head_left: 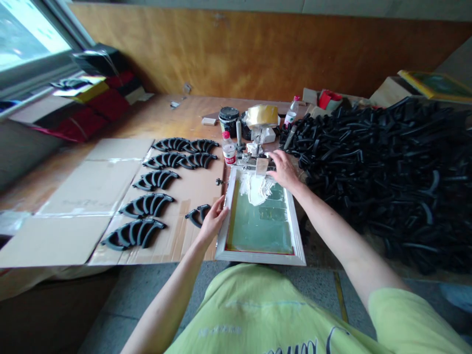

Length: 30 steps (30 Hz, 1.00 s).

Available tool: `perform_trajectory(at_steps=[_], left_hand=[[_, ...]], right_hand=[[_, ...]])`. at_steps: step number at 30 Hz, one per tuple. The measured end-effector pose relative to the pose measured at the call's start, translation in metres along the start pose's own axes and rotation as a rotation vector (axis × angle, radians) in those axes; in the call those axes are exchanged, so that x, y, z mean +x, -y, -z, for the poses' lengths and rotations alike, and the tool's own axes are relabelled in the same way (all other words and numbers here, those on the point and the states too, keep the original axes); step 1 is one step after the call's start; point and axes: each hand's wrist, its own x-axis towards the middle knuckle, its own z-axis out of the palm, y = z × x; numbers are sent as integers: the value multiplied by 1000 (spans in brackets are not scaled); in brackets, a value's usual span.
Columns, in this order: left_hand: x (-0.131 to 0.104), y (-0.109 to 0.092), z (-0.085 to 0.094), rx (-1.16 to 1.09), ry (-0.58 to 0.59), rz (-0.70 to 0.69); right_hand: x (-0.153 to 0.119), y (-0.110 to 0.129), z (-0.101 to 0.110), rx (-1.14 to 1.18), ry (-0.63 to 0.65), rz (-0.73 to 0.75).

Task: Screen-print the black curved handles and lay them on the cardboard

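Observation:
In front of me lies a framed screen (pixel 302 253) with green mesh and a smear of white paste (pixel 256 189) near its far end. My left hand (pixel 215 216) is at the frame's left edge, its fingers bent; what they hold, if anything, is too small to tell. At the far end, my right hand (pixel 283 169) has its thumb and fingers around a small pale block (pixel 261 166) that stands above the paste. Just left of my left hand, a couple of curved black pieces (pixel 199 215) rest on the cardboard.
Rows of curved black pieces (pixel 138 233) lie on cardboard (pixel 81 231) at the left. A large black heap (pixel 368 172) covers the right side. Behind the screen stand a red-capped bottle (pixel 229 150), a black tub (pixel 229 120) and a yellow tape roll (pixel 262 116).

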Motion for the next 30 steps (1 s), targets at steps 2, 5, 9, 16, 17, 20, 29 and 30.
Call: perform_trajectory(at_steps=[2,5,9,16,17,20,29,30], left_hand=[[8,19,-3,26,13,-6],[16,34,-4,57,-6,-23],[18,37,-1,47,-13,-2],[17,36,-1,21,19,-20],[17,35,-1,6,19,-17],[16,35,-1,-14,13,-10],[4,-3,6,29,69,0],[2,-12,7,20,75,-8]], right_hand=[[9,21,-15,-58,175,47],[-5,39,-30,-124,348,48],[-46,39,-22,-45,400,292],[-49,37,-7,55,396,342],[-50,39,-10,47,346,308],[-66,43,-19,92,272,334],[-6,36,-6,39,173,47],[6,30,-2,11,140,-1]])
